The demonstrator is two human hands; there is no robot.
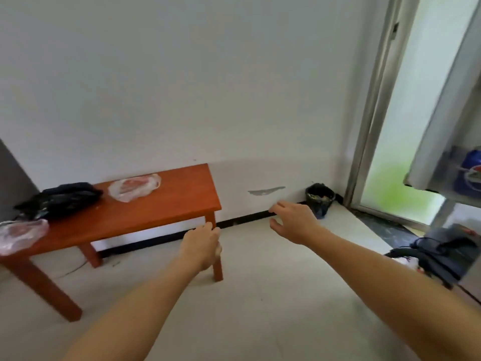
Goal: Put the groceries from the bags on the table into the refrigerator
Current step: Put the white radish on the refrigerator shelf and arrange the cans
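1. Bags sit left of and farther than both hands: clear bag with pink contents (pixel 134 188) is nearest the fingers, then black bag (pixel 61 199), with a second clear bag (pixel 22 234) at the table's near-left end
2. Left hand (pixel 201 246) is closer, in front of the table's right leg; right hand (pixel 294 221) is well apart to the right
3. Both hands empty, fingers loosely curled
4. Nearest bag's long axis runs left-right along the orange wooden table (pixel 169 204)
5. Refrigerator door (pixel 447 126) looks open at far right; pale floor, white wall, black bin (pixel 320 199) in the corner
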